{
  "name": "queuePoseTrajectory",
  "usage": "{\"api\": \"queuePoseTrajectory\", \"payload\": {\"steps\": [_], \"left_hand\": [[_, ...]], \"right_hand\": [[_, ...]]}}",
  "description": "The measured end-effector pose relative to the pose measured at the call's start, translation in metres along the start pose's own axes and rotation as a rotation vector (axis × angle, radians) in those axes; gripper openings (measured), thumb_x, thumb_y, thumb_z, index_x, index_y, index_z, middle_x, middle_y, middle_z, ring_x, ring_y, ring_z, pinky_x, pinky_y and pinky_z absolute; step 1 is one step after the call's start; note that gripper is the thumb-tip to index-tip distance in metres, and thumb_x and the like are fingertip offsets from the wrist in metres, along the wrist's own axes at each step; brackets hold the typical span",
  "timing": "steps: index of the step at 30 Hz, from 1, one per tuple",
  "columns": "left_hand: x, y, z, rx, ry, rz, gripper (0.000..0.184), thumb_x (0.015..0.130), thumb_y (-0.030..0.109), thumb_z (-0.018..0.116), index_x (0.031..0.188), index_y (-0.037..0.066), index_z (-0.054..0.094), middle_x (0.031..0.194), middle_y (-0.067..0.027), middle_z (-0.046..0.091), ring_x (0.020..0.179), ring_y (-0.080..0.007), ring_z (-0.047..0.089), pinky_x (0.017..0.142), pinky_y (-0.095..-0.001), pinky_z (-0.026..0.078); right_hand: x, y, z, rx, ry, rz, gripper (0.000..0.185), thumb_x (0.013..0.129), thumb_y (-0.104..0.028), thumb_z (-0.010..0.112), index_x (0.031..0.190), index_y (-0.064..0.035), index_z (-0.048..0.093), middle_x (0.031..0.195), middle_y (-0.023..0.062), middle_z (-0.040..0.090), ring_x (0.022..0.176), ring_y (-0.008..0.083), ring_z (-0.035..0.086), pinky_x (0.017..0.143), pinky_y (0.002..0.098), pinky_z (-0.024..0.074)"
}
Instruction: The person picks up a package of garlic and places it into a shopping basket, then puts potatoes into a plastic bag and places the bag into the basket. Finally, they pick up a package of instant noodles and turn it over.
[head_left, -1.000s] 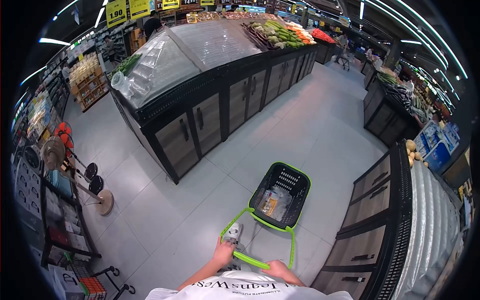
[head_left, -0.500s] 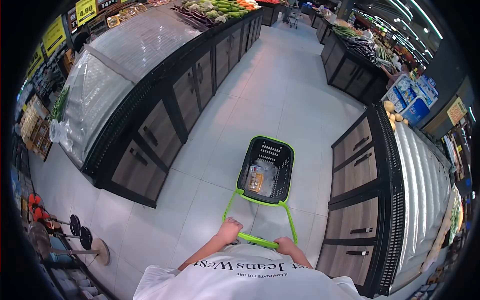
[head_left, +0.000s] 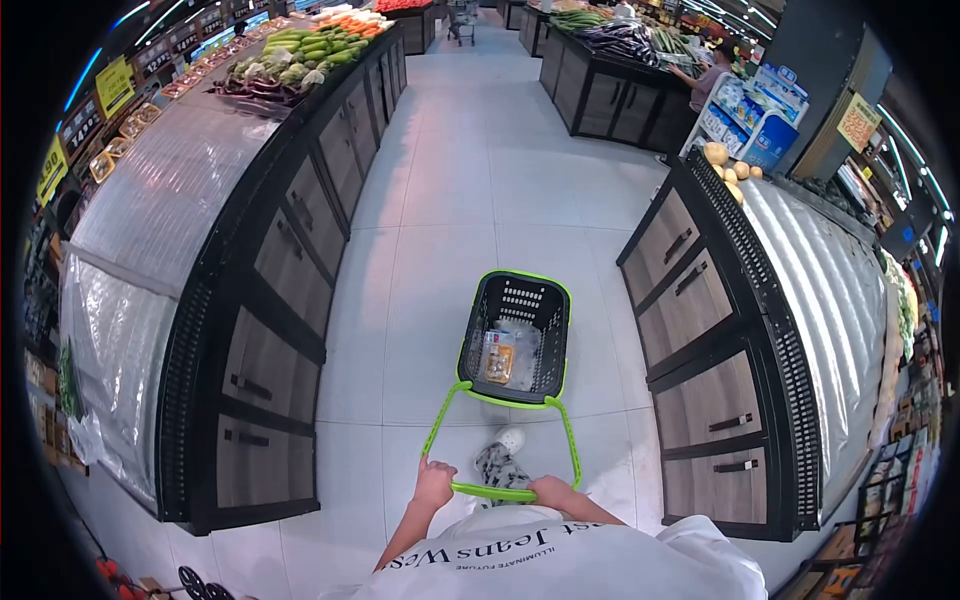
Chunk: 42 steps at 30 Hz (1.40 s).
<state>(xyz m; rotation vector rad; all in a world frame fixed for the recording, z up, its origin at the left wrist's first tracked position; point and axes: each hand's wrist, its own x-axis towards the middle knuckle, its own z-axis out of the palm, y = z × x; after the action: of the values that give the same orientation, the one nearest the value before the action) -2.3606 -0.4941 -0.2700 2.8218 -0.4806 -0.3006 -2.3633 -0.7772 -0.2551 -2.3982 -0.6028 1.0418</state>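
A black shopping basket [head_left: 549, 345] with a green rim is on the floor just ahead of me. Its green handle [head_left: 495, 492] reaches back to my body. My left hand [head_left: 434, 484] is closed round the handle's left corner, and my right hand [head_left: 552, 491] grips the bar near its right end. In the basket are a small orange-yellow package [head_left: 499, 363] and some clear plastic [head_left: 523, 352] beside it. One white shoe [head_left: 511, 438] shows behind the basket, below a patterned trouser leg.
Long produce counters [head_left: 300, 215] run along my left, with vegetables [head_left: 310, 50] farther up. Another counter [head_left: 705, 350] stands close on my right, round yellowish produce [head_left: 722, 163] on its corner. A person [head_left: 708, 75] stands by the far right counter. A cart [head_left: 461, 30] is in the distance.
I have moved forward along the aisle with the basket, and the view has turned slightly right. The counters have come nearer, and a shoe now shows. Both hands keep hold of the handle.
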Motion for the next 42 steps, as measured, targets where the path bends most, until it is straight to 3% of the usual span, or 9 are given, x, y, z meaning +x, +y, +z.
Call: {"api": "queuePoseTrajectory", "payload": {"steps": [1, 4, 11, 14, 20, 25, 28, 34, 42], "left_hand": [[0.011, -0.001, -0.001, -0.023, 0.058, 0.012, 0.02, 0.065, 0.007, 0.055, 0.08, 0.013, 0.067, 0.071, -0.0092, 0.062, 0.081, -0.024, 0.059, 0.1, -0.0471, 0.028], [0.042, 0.001, -0.023, 0.106, -0.29, -0.055, 0.021, 0.065, 0.008, 0.056, 0.083, 0.012, 0.067, 0.074, -0.0091, 0.063, 0.082, -0.0243, 0.058, 0.1, -0.0474, 0.027], [0.134, -0.026, -0.041, 0.017, 0.006, -0.036, 0.015, 0.067, 0.01, 0.057, 0.078, 0.011, 0.068, 0.071, -0.0089, 0.063, 0.079, -0.0259, 0.058, 0.101, -0.0446, 0.029], [0.186, -0.022, -0.066, 0.108, -0.277, -0.065, 0.021, 0.066, 0.012, 0.059, 0.085, 0.01, 0.067, 0.078, -0.0099, 0.064, 0.083, -0.0256, 0.058, 0.101, -0.0463, 0.028], [0.247, -0.032, -0.049, -0.098, 0.034, 0.025, 0.022, 0.062, 0.014, 0.061, 0.083, 0.008, 0.064, 0.071, -0.0098, 0.062, 0.082, -0.0266, 0.058, 0.1, -0.0496, 0.026], [0.323, -0.051, -0.075, 0.051, -0.349, 0.091, 0.022, 0.065, 0.023, 0.063, 0.085, 0.015, 0.066, 0.074, -0.0083, 0.064, 0.076, -0.026, 0.06, 0.1, -0.0493, 0.026], [0.381, -0.081, -0.084, -0.117, -0.139, 0.209, 0.018, 0.063, 0.022, 0.062, 0.078, 0.013, 0.066, 0.068, -0.011, 0.063, 0.07, -0.026, 0.06, 0.094, -0.0468, 0.032], [0.505, -0.099, -0.161, 0.021, -0.32, 0.355, 0.009, 0.059, 0.017, 0.059, 0.064, 0.01, 0.063, 0.058, -0.0112, 0.06, 0.059, -0.0274, 0.059, 0.073, -0.0402, 0.041], [0.588, -0.127, -0.177, -0.071, -0.483, 0.527, 0.02, 0.06, 0.017, 0.06, 0.078, 0.012, 0.065, 0.079, -0.0058, 0.064, 0.073, -0.0246, 0.061, 0.074, -0.0385, 0.044]], "right_hand": [[0.002, 0.0, -0.013, -0.019, 0.003, -0.01, 0.022, 0.073, -0.026, 0.056, 0.085, -0.0101, 0.065, 0.082, 0.016, 0.063, 0.081, 0.033, 0.06, 0.071, 0.0424, 0.048], [0.023, 0.018, -0.024, -0.021, 0.042, -0.005, 0.021, 0.075, -0.025, 0.053, 0.086, -0.0104, 0.066, 0.082, 0.0165, 0.063, 0.081, 0.0334, 0.06, 0.071, 0.0423, 0.0481], [0.069, 0.037, -0.107, 0.064, 0.103, -0.015, 0.021, 0.075, -0.021, 0.053, 0.086, -0.0096, 0.065, 0.084, 0.0176, 0.062, 0.082, 0.0347, 0.06, 0.07, 0.0426, 0.0476], [0.097, 0.067, -0.128, 0.113, 0.194, -0.048, 0.021, 0.074, -0.024, 0.055, 0.086, -0.0097, 0.065, 0.084, 0.0162, 0.062, 0.082, 0.0343, 0.06, 0.07, 0.043, 0.0475], [0.123, 0.079, -0.181, 0.096, 0.175, 0.062, 0.021, 0.074, -0.027, 0.058, 0.082, -0.009, 0.064, 0.08, 0.0165, 0.063, 0.078, 0.0352, 0.06, 0.068, 0.0452, 0.0474], [0.162, 0.1, -0.205, 0.03, 0.239, 0.16, 0.017, 0.071, -0.022, 0.056, 0.079, -0.0091, 0.063, 0.074, 0.0144, 0.062, 0.076, 0.0324, 0.061, 0.067, 0.0453, 0.048], [0.2, 0.118, -0.243, 0.093, 0.338, 0.1, 0.017, 0.072, -0.021, 0.054, 0.079, -0.0095, 0.064, 0.074, 0.0138, 0.063, 0.076, 0.0316, 0.061, 0.067, 0.0447, 0.0477], [0.251, 0.106, -0.35, 0.099, 0.309, 0.329, 0.016, 0.068, -0.02, 0.057, 0.08, -0.0117, 0.064, 0.078, 0.0119, 0.063, 0.077, 0.0307, 0.061, 0.068, 0.0424, 0.0475], [0.289, 0.111, -0.388, 0.131, 0.327, 0.388, 0.019, 0.07, -0.026, 0.055, 0.08, -0.0137, 0.065, 0.077, 0.0114, 0.064, 0.076, 0.0302, 0.061, 0.065, 0.0425, 0.0484]]}}
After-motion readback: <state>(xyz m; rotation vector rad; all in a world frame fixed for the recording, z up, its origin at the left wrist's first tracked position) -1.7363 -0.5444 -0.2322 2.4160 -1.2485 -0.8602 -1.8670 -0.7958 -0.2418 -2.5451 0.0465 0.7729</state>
